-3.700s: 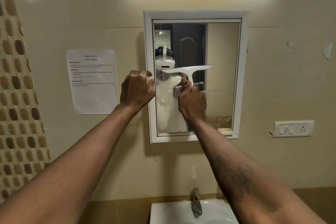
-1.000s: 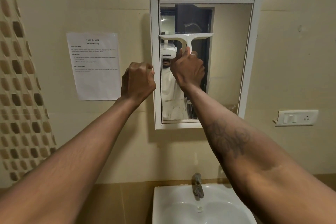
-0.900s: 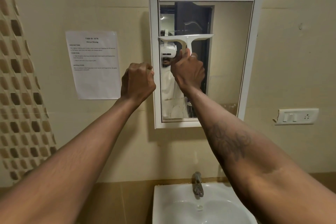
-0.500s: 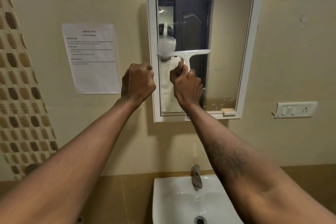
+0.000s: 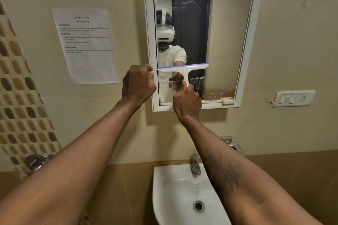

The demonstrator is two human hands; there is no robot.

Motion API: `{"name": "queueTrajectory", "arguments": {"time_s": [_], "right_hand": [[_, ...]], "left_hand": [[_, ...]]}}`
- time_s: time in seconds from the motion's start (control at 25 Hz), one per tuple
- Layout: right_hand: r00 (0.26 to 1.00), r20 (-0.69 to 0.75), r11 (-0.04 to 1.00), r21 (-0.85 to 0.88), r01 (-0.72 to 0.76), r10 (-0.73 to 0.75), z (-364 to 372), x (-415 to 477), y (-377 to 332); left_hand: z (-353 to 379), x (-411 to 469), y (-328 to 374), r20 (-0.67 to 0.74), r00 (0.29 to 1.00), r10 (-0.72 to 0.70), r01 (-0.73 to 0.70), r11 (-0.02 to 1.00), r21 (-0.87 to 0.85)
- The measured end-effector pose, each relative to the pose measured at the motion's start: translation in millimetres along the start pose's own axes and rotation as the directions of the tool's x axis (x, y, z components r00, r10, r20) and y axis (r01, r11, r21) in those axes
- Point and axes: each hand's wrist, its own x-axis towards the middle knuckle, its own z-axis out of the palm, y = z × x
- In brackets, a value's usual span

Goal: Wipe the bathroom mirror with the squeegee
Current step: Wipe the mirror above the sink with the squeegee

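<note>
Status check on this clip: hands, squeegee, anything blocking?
Right hand grips squeegee handle, blade across lower mirror. Left hand fisted at frame's left edge. Nothing blocking blade; smears at lower right.

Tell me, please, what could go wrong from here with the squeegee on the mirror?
1. The squeegee blade spans only the left part of the mirror; the spots in the lower right corner may be missed.
2. Wet streaks show under the blade, so water pushed down may collect on the lower frame and drip.
3. The right hand has its grip low on the handle, so the blade might tilt and leave lines.
</note>
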Motion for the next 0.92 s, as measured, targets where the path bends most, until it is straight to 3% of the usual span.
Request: {"name": "queueTrajectory", "arguments": {"time_s": [0.28,0.56,0.92], "right_hand": [[0.995,0.012,0.994,0.038,-0.099,0.099,15,-33,20],[0.977,0.118,0.984,-0.035,-0.175,0.178,26,-73,55],[0.964,0.162,0.977,-0.054,-0.207,0.213,12,-78,48]], "left_hand": [[14,-23,-7,0.075,0.997,-0.035,0.035,0.999,0.004],[30,-49,-6,0.192,0.978,-0.078,0.078,0.997,0.006],[36,-80,3,0.238,0.969,-0.063,0.069,0.997,-0.017]]}}
